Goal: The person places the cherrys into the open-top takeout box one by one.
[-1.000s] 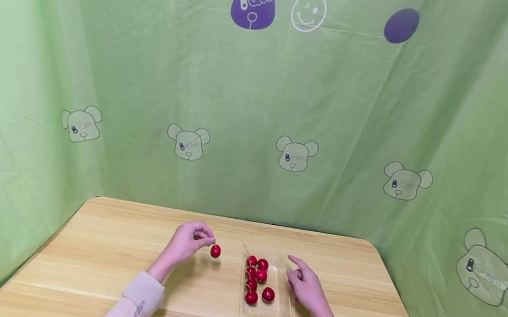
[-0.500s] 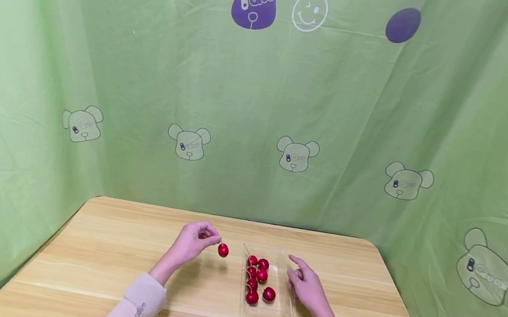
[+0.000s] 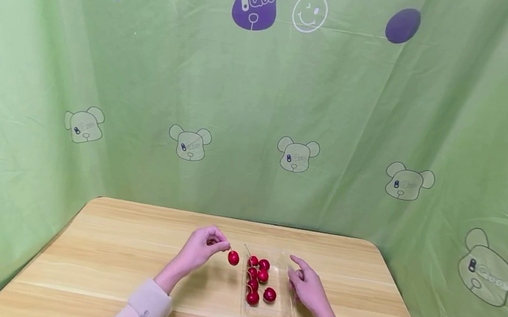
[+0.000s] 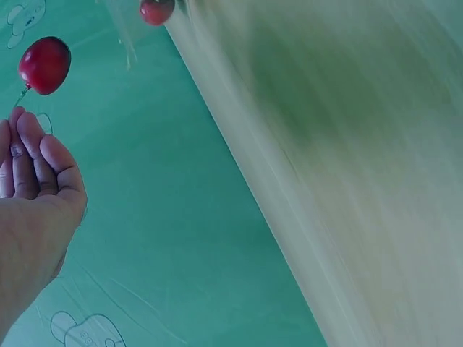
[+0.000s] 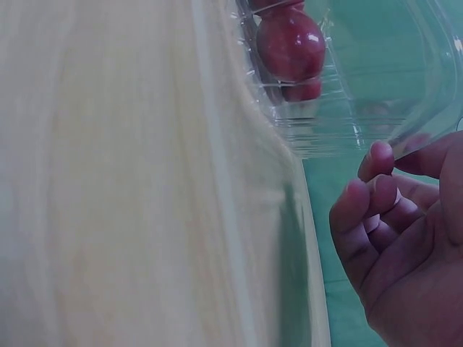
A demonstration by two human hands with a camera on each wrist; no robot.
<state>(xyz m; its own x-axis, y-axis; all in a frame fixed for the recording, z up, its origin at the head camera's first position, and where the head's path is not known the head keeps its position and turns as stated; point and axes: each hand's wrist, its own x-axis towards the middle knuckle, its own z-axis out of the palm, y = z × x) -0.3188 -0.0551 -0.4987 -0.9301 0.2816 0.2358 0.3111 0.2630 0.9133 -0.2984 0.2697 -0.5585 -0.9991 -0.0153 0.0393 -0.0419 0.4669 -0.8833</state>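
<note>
left hand [image 3: 200, 248] pinches a cherry [image 3: 233, 257] by its stem, just at 9 o'clock of the tray [image 3: 282, 310]; right hand [image 3: 308, 291], fingers loosely curled, rests at the tray's 3 o'clock. only the right wrist view shows the tray's ribbed wall [image 5: 340, 123].

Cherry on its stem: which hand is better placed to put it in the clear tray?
Left. The left hand already pinches the cherry by its stem, just beside the clear tray. The right hand holds nothing, resting at the tray's far side.
</note>
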